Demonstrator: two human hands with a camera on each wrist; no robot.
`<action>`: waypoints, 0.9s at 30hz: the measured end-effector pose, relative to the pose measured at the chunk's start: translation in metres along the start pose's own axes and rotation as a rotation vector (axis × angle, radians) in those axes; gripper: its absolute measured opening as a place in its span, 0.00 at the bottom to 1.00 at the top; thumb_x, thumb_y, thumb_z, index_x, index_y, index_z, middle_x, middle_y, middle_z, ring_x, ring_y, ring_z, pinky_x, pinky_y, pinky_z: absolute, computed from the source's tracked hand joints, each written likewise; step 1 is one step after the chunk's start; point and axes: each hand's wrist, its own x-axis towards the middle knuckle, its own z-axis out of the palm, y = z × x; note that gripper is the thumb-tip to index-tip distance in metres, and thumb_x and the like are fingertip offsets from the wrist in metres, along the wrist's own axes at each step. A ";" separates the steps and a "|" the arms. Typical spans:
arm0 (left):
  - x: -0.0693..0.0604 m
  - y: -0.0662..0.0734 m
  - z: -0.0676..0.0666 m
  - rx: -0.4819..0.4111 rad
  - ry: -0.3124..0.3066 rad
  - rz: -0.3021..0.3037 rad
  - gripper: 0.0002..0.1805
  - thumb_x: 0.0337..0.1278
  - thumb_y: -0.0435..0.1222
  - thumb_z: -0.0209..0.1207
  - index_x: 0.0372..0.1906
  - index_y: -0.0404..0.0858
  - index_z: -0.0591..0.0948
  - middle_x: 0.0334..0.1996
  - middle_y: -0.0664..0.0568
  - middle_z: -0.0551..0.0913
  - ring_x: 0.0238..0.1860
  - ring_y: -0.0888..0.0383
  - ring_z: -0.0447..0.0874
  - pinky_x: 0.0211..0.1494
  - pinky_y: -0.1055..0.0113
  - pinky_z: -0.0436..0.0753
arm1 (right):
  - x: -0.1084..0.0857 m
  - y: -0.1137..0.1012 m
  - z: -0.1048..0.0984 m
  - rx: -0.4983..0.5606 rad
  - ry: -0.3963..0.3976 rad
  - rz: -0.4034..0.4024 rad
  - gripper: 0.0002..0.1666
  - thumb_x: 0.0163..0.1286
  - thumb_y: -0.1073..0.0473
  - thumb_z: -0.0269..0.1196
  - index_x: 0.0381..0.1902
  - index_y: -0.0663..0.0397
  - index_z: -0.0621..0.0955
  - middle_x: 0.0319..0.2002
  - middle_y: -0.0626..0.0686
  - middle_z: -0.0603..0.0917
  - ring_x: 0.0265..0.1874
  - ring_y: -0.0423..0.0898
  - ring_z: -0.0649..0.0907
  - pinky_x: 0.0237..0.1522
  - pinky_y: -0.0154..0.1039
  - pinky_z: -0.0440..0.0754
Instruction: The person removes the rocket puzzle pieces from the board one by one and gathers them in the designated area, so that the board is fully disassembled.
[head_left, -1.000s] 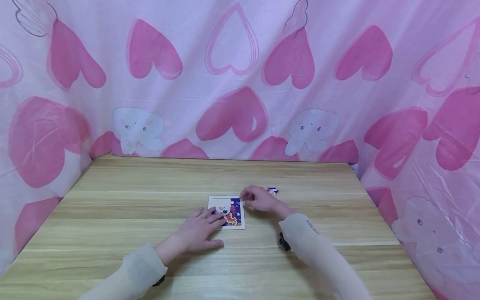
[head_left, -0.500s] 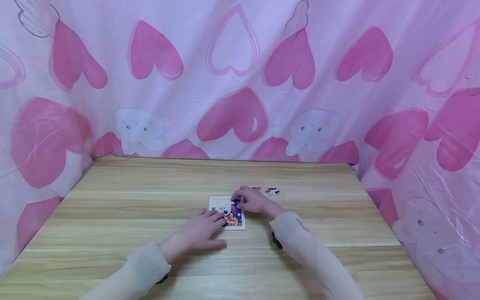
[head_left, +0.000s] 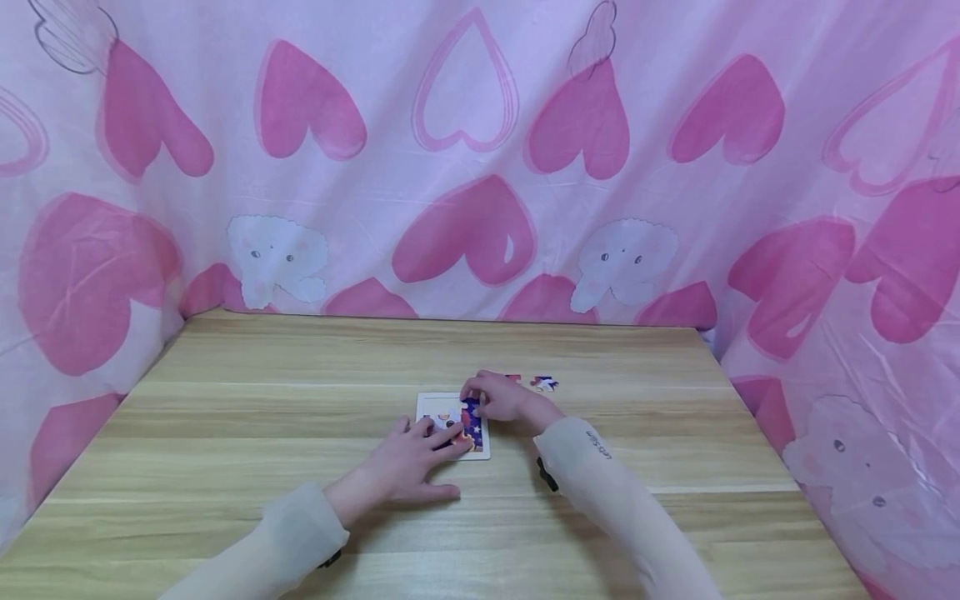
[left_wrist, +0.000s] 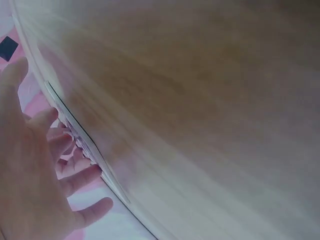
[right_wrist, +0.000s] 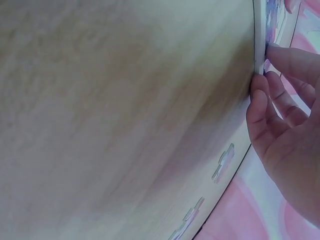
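Observation:
A white-framed puzzle [head_left: 486,446] lies flat on the wooden table, its right part showing a dark blue starry picture. My left hand [head_left: 405,462] rests with spread fingers over its lower left part; in the left wrist view the same hand [left_wrist: 35,165] has its fingers extended along the frame. At the upper right corner my right hand [head_left: 504,397] has its thumb and fingers bent down onto the puzzle. The right wrist view shows that hand [right_wrist: 290,110] at the frame's edge [right_wrist: 259,40]; whether a piece is pinched there is hidden.
Two loose puzzle pieces lie behind and right of the frame: a reddish one [head_left: 513,377], partly behind my right hand, and a blue and white one [head_left: 545,384]. A pink heart-patterned curtain [head_left: 465,333] surrounds the wooden table [head_left: 262,400].
My right hand has moved left from beside the frame onto its upper right corner, uncovering the reddish piece. My left hand has shifted slightly right, its fingers more spread.

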 end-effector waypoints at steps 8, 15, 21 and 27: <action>0.003 0.002 0.003 0.057 0.003 -0.007 0.39 0.46 0.70 0.36 0.64 0.58 0.60 0.65 0.59 0.56 0.56 0.44 0.63 0.49 0.46 0.60 | 0.002 0.000 0.000 0.028 -0.018 0.032 0.17 0.59 0.66 0.58 0.45 0.43 0.76 0.38 0.45 0.71 0.36 0.42 0.72 0.43 0.39 0.70; 0.004 0.004 0.001 0.088 0.004 -0.001 0.39 0.46 0.70 0.37 0.64 0.58 0.61 0.64 0.58 0.58 0.55 0.46 0.64 0.47 0.48 0.62 | 0.004 0.000 -0.002 0.000 -0.041 0.051 0.18 0.57 0.66 0.59 0.44 0.41 0.76 0.37 0.44 0.72 0.35 0.41 0.72 0.41 0.37 0.71; 0.005 0.005 -0.003 0.073 -0.020 -0.012 0.39 0.47 0.69 0.37 0.64 0.57 0.62 0.64 0.58 0.59 0.55 0.44 0.63 0.48 0.47 0.62 | 0.006 -0.001 -0.005 0.030 -0.062 0.077 0.17 0.57 0.66 0.59 0.42 0.40 0.76 0.38 0.45 0.70 0.35 0.42 0.72 0.40 0.38 0.70; 0.005 0.006 -0.003 0.075 -0.037 -0.020 0.39 0.47 0.70 0.36 0.64 0.58 0.61 0.64 0.58 0.58 0.56 0.44 0.63 0.49 0.46 0.61 | 0.006 -0.001 -0.005 0.057 -0.044 0.058 0.17 0.56 0.68 0.59 0.40 0.42 0.73 0.39 0.46 0.69 0.35 0.42 0.72 0.40 0.37 0.71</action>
